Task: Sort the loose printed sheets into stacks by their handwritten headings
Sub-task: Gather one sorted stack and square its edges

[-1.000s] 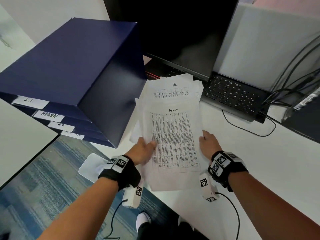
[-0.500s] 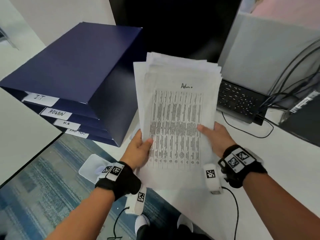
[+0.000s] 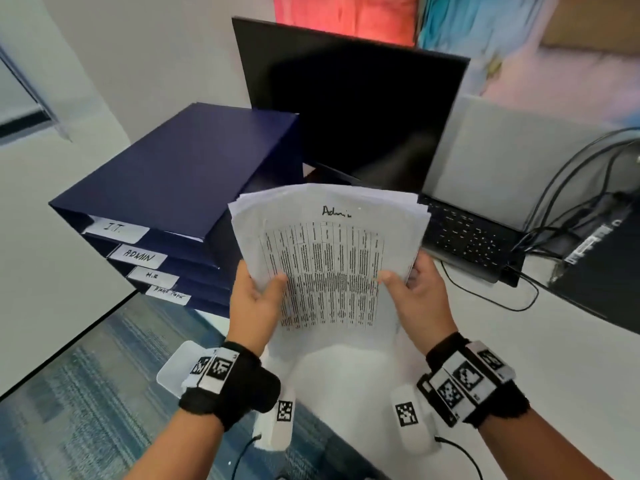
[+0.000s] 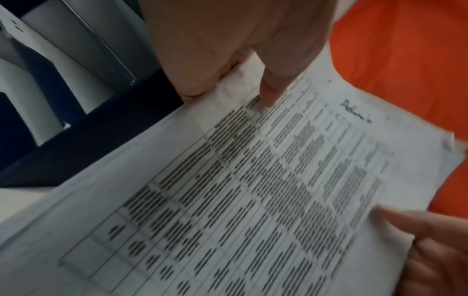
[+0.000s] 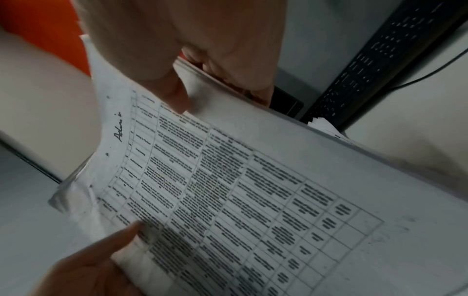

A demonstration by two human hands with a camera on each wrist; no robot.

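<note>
Both hands hold a loose bundle of printed sheets [image 3: 329,265] upright above the white desk [image 3: 554,358]. The top sheet [image 4: 253,190] carries a printed table under the handwritten heading "Admin" [image 3: 336,212]. My left hand [image 3: 256,299] grips the bundle's left edge, thumb on the front and fingers behind. At the right edge my right hand [image 3: 412,292] grips it the same way, thumb [image 5: 174,94] on the front. The sheets behind are fanned unevenly and their headings are hidden.
A dark blue tiered file tray [image 3: 180,188] stands at the left, its slots labelled I.T. [image 3: 114,228], ADMIN [image 3: 138,256], H.R [image 3: 152,276] and a fourth, blurred label. A black monitor [image 3: 353,109] rises behind, with a keyboard [image 3: 467,233] and cables [image 3: 571,188] at right.
The bundle has been lifted off the desk and tipped upright toward me. Both hands rose with it, and the view tilted up.
</note>
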